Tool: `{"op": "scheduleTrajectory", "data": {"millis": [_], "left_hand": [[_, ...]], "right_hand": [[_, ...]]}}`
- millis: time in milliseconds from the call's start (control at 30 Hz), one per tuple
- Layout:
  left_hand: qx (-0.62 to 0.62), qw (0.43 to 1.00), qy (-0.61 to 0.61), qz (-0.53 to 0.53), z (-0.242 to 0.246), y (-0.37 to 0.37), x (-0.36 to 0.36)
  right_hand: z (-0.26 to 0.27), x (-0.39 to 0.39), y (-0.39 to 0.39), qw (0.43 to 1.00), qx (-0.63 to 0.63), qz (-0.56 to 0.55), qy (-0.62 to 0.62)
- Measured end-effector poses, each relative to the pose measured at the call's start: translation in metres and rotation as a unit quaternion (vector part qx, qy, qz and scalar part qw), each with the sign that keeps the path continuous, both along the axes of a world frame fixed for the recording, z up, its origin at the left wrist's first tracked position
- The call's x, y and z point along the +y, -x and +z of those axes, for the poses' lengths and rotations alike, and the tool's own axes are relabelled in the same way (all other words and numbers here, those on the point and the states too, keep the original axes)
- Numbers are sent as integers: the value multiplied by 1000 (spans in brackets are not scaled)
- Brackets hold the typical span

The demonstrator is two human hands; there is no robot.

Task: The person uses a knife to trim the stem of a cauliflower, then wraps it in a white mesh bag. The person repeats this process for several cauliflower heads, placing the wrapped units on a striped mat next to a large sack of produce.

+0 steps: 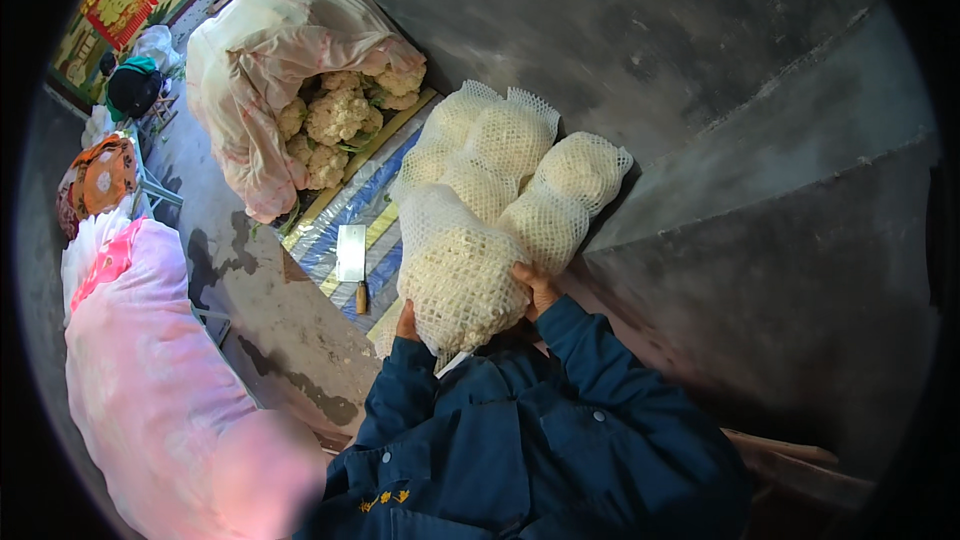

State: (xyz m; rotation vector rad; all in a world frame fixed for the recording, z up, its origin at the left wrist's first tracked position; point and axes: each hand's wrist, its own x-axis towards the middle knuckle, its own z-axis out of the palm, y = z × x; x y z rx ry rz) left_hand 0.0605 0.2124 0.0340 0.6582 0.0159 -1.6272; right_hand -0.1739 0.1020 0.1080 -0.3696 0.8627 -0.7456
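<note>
Between my two hands is a cauliflower head in a white foam net sleeve (465,285), held close to my chest. My left hand (407,322) grips its left side, and my right hand (535,289) grips its right side, fingers on the netting. Just beyond it lie several more net-wrapped cauliflowers (576,169), grouped against the dark wall. A cleaver with a wooden handle (351,255) rests on the striped plastic sheet (386,199), left of the held cauliflower. Farther off, bare cauliflower heads (337,116) are heaped under a pale cloth (255,52).
A dark wall (675,75) runs along the right. At the left, a pink cloth-covered bulk (157,360) stands beside the damp concrete floor (300,330). Farther back are a stool with an orange patterned cover (105,174) and a dark bundle (135,88). Wooden boards (795,457) lie at lower right.
</note>
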Motion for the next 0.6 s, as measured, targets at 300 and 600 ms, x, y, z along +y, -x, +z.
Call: {"op": "scheduleTrajectory", "data": {"millis": [300, 600], "left_hand": [[-48, 997, -41, -34, -17, 29, -50], [-72, 992, -102, -26, -23, 48, -124]], "right_hand": [[-22, -17, 27, 995, 1, -103, 3], [-26, -89, 34, 988, 96, -124, 12]]}}
